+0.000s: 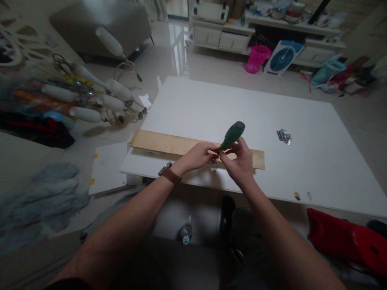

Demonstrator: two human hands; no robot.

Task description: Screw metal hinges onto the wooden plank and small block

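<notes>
A screwdriver with a green handle (232,135) stands tilted over a long wooden board (163,142), its dark end up. My right hand (241,164) grips it low on the handle between thumb and fingers. Close beside it, my left hand (198,155) pinches at the screwdriver's lower end; whatever its fingertips hold is too small to make out. The tip is hidden among the fingers. Under my hands, a small metal piece (214,169) shows at the board's near edge. The board lies along the near side of a white tabletop (302,169).
Several metal brackets (284,137) lie right of the board. Two small items, one yellowish (297,196), sit by the near edge. Below are a clear bottle (186,233) and a red object (344,237). A lamp with several white shades (86,114) is at left.
</notes>
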